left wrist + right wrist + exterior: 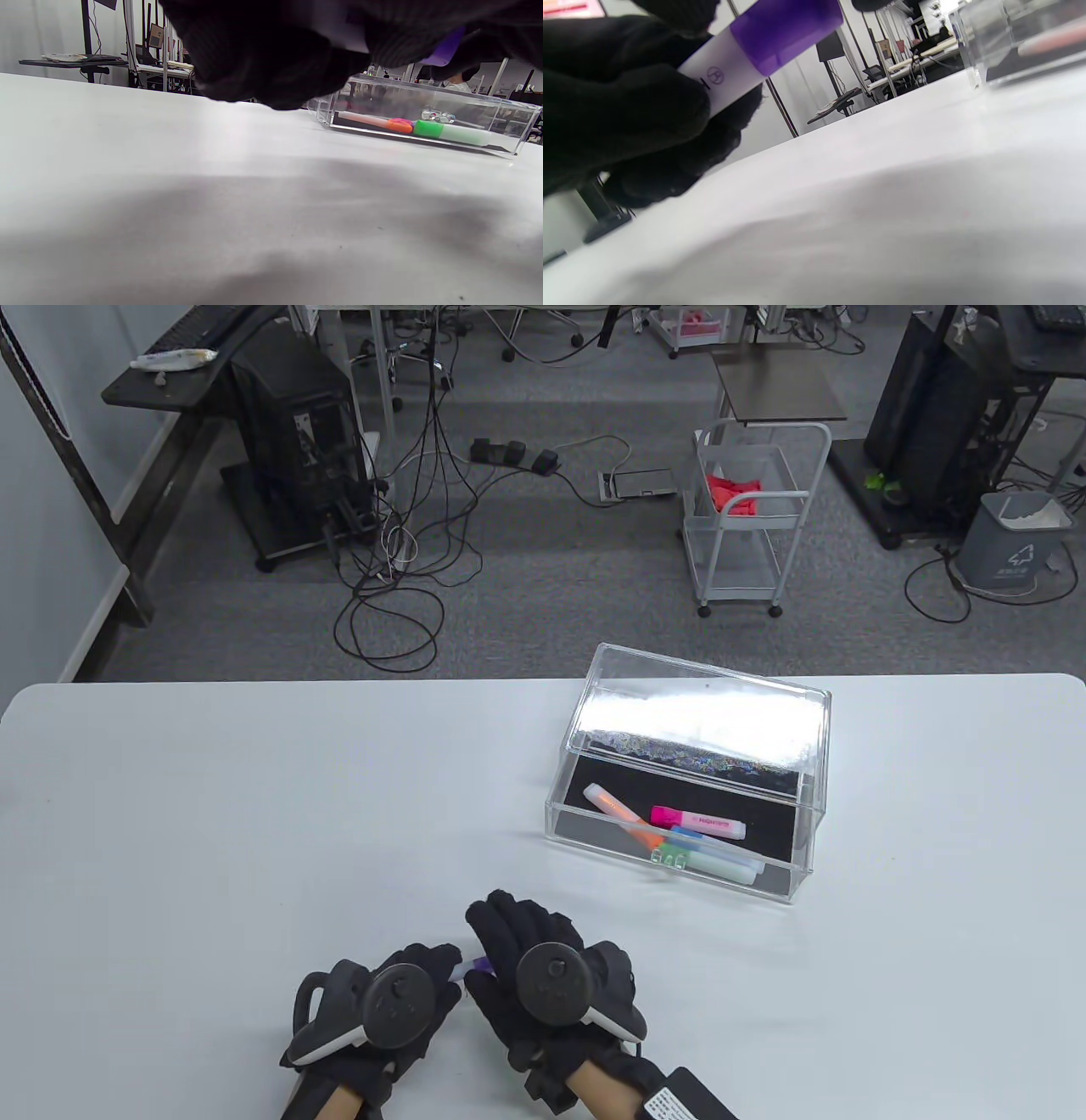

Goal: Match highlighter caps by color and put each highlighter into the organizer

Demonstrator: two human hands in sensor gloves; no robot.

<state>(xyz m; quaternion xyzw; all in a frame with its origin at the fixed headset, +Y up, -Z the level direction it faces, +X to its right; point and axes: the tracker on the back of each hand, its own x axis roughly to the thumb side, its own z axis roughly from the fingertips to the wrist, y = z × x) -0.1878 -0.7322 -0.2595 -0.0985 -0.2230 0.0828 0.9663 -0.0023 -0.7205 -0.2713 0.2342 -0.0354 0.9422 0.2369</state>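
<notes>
Both gloved hands, left hand [399, 997] and right hand [543, 976], are gripping a purple highlighter [755, 46] at bottom centre; four highlighters are lying in the clear organizer [594, 836], right of centre.

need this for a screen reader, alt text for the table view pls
Two gloved hands, left and right, meet over a purple highlighter near the front of a white table. To the right, a clear organizer holds several capped highlighters.

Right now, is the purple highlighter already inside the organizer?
No, the purple highlighter is held between both hands, away from the organizer.
</notes>
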